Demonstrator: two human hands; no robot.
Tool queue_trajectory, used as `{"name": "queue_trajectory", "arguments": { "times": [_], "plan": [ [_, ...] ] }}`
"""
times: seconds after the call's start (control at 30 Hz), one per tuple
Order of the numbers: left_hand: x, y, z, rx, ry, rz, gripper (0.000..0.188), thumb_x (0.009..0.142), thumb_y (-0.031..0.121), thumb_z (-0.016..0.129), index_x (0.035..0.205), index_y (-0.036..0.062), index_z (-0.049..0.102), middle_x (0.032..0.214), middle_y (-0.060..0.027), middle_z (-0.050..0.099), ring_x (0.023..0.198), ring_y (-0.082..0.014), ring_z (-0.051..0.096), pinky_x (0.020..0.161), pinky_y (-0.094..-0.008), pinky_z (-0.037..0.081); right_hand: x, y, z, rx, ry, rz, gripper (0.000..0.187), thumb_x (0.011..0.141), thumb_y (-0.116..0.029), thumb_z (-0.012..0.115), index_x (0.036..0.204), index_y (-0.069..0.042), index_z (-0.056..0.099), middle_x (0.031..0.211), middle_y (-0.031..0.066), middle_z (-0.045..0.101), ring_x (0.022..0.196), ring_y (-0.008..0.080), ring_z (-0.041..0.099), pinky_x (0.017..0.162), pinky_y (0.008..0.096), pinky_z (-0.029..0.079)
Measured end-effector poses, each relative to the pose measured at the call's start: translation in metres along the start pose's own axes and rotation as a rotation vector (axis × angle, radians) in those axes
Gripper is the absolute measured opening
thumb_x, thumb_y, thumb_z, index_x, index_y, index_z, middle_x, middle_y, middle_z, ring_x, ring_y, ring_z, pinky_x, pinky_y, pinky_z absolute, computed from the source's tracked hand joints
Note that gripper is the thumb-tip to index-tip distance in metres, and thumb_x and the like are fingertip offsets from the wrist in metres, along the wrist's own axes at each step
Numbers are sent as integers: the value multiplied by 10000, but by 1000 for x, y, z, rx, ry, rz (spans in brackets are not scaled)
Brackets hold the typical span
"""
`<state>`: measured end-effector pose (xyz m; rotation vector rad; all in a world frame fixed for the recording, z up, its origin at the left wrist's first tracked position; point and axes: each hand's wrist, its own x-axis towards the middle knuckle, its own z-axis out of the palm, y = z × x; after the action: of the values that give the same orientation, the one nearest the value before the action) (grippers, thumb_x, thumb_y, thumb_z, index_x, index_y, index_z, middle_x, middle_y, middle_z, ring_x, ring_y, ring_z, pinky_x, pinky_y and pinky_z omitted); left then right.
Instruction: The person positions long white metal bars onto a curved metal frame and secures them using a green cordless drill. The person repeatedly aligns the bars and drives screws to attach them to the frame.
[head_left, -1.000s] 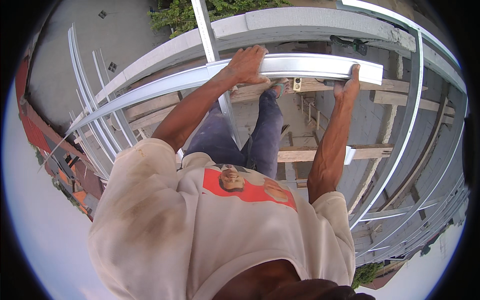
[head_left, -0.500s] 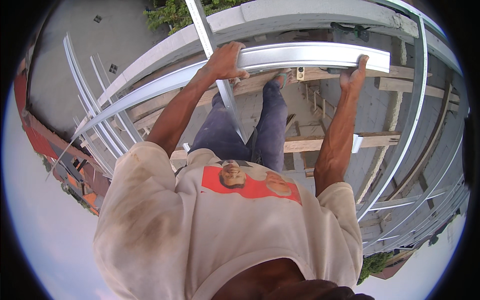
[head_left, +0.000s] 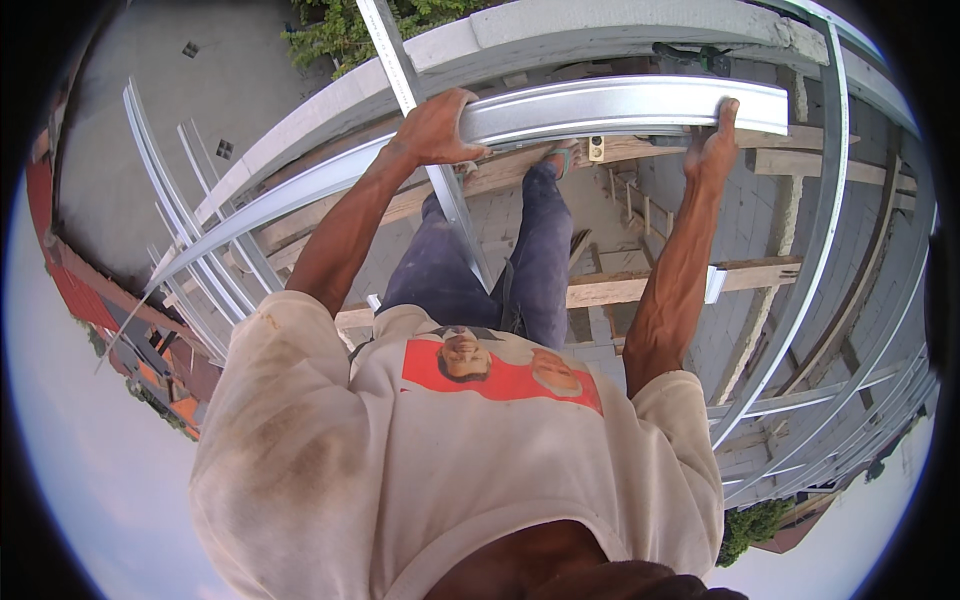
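- Across the upper middle of the head view, a silvery metal channel (head_left: 620, 108) lies crosswise in front of the person, its right end free.
- Near the metal strut (head_left: 388, 55), the left hand (head_left: 435, 128) grips the channel, with fingers closed over its upper edge and the thumb by its lower edge.
- Close to the free end, the right hand (head_left: 712, 150) holds the channel from below, thumb pressed up against its face; its other fingers are largely hidden, so how far they curl cannot be told.
- Left of the left hand, a narrower metal length (head_left: 300, 205) runs on toward the left; the hand hides whether it is the same piece.
- Below the channel, legs in dark blue trousers (head_left: 440, 255) and a sandalled foot (head_left: 566, 155) show, the foot beside a pale socket (head_left: 596, 148) and a wooden plank (head_left: 640, 150).
- Beyond the channel runs a grey concrete ledge (head_left: 600, 35), with a dark green object (head_left: 712, 60) just below it.
- At the right, a curved metal frame (head_left: 830, 190) stands apart from the right hand.
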<state>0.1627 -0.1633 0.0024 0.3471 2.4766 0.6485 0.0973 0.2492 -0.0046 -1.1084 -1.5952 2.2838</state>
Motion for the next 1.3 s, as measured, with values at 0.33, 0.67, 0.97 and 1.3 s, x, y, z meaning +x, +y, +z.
{"name": "queue_trajectory", "arguments": {
  "times": [0.33, 0.67, 0.97, 1.3],
  "plan": [
    [-23, 31, -6, 30, 346, 140, 779, 635, 282, 909, 1255, 19, 519, 1125, -179, 582, 978, -374, 641, 823, -456, 530, -50, -42, 13, 198, -164, -116, 945, 881, -517, 785, 1534, -11, 326, 1435, 211, 473, 1437, 353, 383, 1227, 586, 259],
    [-51, 29, 24, 34, 323, 154, 828, 679, 289, 865, 1379, 0, 529, 1474, -174, 479, 1443, -373, 403, 1136, -559, 380, -99, -5, 5, 94, 103, -30, 644, 921, -248, 800, 1415, 25, 491, 1330, 145, 566, 1258, 287, 545, 1123, 504, 433],
    [-69, 5, 38, 192, 212, 97, 779, 774, 314, 836, 1423, 23, 519, 1666, -90, 275, 1560, -345, 203, 1224, -656, 230, -97, 56, -3, -90, 123, 91, 829, 881, -319, 844, 1464, 57, 391, 1430, 201, 534, 1356, 355, 505, 1105, 671, 398],
    [-58, -7, 36, 64, 275, 69, 942, 806, 374, 845, 1539, 56, 346, 1586, -155, 386, 1498, -323, 334, 1254, -583, 216, -104, 71, 21, 55, 54, 129, 549, 998, -210, 702, 1463, -70, 446, 1364, 112, 563, 1281, 273, 542, 999, 547, 502]
  ]
}}
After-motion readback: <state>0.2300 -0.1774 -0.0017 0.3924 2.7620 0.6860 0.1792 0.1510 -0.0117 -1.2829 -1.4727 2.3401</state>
